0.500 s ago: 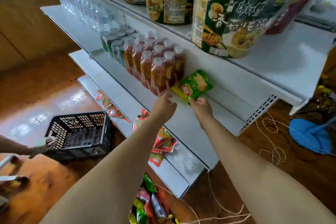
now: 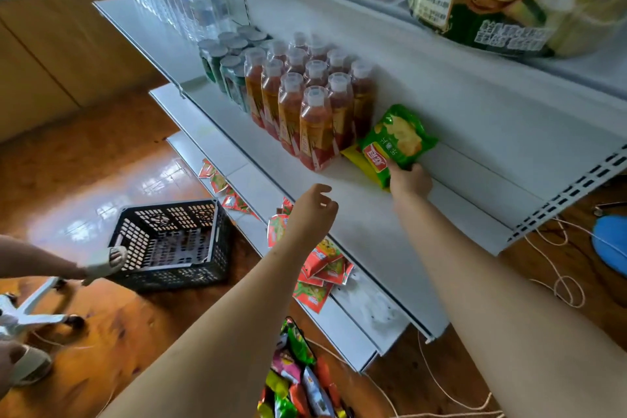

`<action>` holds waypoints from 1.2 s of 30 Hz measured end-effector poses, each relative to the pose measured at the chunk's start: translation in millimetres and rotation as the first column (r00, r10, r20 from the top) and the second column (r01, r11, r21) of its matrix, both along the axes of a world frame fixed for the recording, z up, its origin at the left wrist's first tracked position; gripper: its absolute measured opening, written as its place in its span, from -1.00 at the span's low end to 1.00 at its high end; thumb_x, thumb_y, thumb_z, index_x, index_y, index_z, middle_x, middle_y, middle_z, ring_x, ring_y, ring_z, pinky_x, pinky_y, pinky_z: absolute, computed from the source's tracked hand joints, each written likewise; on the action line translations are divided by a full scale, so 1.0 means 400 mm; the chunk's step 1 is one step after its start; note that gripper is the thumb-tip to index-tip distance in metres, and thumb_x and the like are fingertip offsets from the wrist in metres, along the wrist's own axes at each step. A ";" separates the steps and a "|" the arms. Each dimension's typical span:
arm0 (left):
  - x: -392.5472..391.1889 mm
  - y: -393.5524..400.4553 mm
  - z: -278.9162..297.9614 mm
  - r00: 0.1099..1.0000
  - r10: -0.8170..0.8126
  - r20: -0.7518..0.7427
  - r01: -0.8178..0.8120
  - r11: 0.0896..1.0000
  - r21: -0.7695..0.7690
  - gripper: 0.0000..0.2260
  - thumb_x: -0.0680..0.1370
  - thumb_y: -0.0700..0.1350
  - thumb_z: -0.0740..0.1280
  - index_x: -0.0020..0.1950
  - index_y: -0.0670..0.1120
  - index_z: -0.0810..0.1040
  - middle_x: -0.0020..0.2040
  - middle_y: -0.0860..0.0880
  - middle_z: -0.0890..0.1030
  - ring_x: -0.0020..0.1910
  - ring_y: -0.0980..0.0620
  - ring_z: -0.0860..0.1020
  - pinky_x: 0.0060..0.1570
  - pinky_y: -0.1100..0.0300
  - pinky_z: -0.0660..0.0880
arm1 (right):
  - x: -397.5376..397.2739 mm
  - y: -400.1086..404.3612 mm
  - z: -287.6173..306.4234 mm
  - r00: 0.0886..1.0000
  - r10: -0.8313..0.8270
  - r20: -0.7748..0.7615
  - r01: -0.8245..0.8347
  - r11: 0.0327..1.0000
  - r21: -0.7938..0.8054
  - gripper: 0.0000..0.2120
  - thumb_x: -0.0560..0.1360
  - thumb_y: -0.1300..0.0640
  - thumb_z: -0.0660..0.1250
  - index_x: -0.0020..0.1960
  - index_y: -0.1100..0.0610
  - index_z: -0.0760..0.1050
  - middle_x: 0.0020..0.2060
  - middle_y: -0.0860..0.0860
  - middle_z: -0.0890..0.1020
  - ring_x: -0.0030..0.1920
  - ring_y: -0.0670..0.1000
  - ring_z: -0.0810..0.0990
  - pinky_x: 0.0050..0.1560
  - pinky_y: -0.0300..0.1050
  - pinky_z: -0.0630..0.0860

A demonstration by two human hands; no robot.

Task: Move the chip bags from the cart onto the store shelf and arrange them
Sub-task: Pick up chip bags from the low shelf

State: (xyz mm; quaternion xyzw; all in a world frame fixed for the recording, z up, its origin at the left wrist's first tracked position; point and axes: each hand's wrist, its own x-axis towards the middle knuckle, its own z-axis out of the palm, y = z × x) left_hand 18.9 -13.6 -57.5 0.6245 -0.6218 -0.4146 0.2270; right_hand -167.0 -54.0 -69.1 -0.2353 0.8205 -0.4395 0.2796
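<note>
- Green chip bag [image 2: 398, 139]: propped on the store shelf [image 2: 441, 214] just right of the tea bottles [image 2: 315, 105]; the right hand [image 2: 409, 180] pinches its lower edge.
- Yellow bag [image 2: 356, 159]: lies beneath it, apparently flat, beside the bottles.
- Left hand [image 2: 314, 205]: hovers in front of the bottles, fingers loosely curled, holding nothing.
- Risk: once released, the slick, puffy bag may slump or slide off the yellow one; a sideways nudge could topple the nearest bottle.
</note>
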 end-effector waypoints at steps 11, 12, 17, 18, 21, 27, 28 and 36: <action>-0.004 -0.048 0.101 0.954 0.066 -0.292 -0.059 0.998 0.033 -0.43 0.51 0.16 0.39 0.43 -0.03 0.35 0.30 -0.04 0.56 0.22 -0.02 0.56 0.22 0.04 0.53 | -0.013 0.099 0.062 0.765 0.641 0.068 -0.630 0.766 -0.126 -0.78 0.55 -0.07 0.30 0.16 -0.04 0.48 0.10 0.02 0.65 0.09 0.04 0.63 0.17 0.13 0.56; -0.006 -0.048 0.104 0.940 0.075 -0.334 -0.048 0.995 0.088 -0.48 0.52 0.12 0.40 0.39 -0.05 0.38 0.26 -0.04 0.59 0.13 0.01 0.61 0.13 0.11 0.57 | -0.014 0.106 0.066 0.733 0.675 0.077 -0.668 0.737 -0.099 -0.77 0.55 -0.08 0.30 0.16 -0.03 0.49 0.09 0.01 0.66 0.08 0.03 0.64 0.17 0.14 0.56; -0.012 -0.050 0.078 0.901 0.171 -0.399 -0.080 0.969 0.235 -0.73 0.54 -0.06 0.41 0.19 -0.10 0.50 0.01 -0.05 0.67 -0.15 0.11 0.65 -0.21 0.30 0.58 | -0.018 0.106 0.056 0.703 0.711 0.015 -0.711 0.703 0.011 -0.71 0.53 -0.12 0.31 0.16 0.01 0.51 0.03 -0.01 0.66 0.03 0.02 0.64 0.10 0.03 0.58; -0.009 -0.051 0.067 0.892 0.204 -0.403 -0.112 0.964 0.240 -0.76 0.54 -0.07 0.41 0.16 -0.10 0.51 -0.06 -0.01 0.67 -0.18 0.12 0.64 -0.24 0.31 0.57 | -0.021 0.100 0.052 0.748 0.659 -0.080 -0.658 0.752 0.044 -0.68 0.52 -0.14 0.31 0.15 0.06 0.52 0.02 0.01 0.66 0.02 0.04 0.64 0.04 -0.03 0.57; 0.008 -0.057 0.032 0.881 0.266 -0.392 -0.181 0.954 0.240 -0.77 0.53 -0.07 0.42 0.13 -0.10 0.52 -0.11 0.01 0.66 -0.17 0.09 0.65 -0.20 0.25 0.59 | -0.037 0.074 0.040 0.878 0.362 -0.313 -0.357 0.931 0.077 -0.69 0.53 0.01 0.33 0.12 0.24 0.53 0.06 0.17 0.65 0.09 0.18 0.60 -0.06 -0.09 0.42; 0.049 -0.050 -0.011 0.857 0.310 -0.411 -0.218 0.942 0.256 -0.78 0.54 -0.09 0.42 0.13 -0.12 0.53 -0.08 -0.03 0.66 -0.14 0.04 0.67 -0.12 0.20 0.61 | -0.060 0.008 0.005 0.943 0.276 -0.187 -0.223 0.939 0.263 -0.69 0.50 0.05 0.36 0.12 0.26 0.58 0.11 0.26 0.63 0.12 0.23 0.60 -0.03 -0.04 0.50; 0.054 -0.047 -0.014 0.861 0.307 -0.407 -0.216 0.943 0.255 -0.79 0.54 -0.09 0.42 0.13 -0.12 0.53 -0.08 -0.03 0.66 -0.14 0.04 0.67 -0.11 0.20 0.61 | -0.062 -0.001 0.001 0.942 0.288 -0.169 -0.232 0.929 0.289 -0.69 0.49 0.04 0.38 0.11 0.24 0.60 0.09 0.25 0.65 0.11 0.22 0.62 -0.04 -0.05 0.50; 0.110 -0.049 0.039 0.917 0.208 -0.341 -0.156 0.972 0.173 -0.79 0.53 -0.11 0.43 0.13 -0.12 0.52 -0.01 -0.08 0.67 -0.14 0.04 0.66 -0.13 0.23 0.61 | -0.052 0.000 0.035 0.982 0.132 -0.137 -0.122 0.989 0.079 -0.71 0.46 0.15 0.31 0.13 0.23 0.59 0.08 0.24 0.65 0.13 0.23 0.60 -0.02 -0.07 0.47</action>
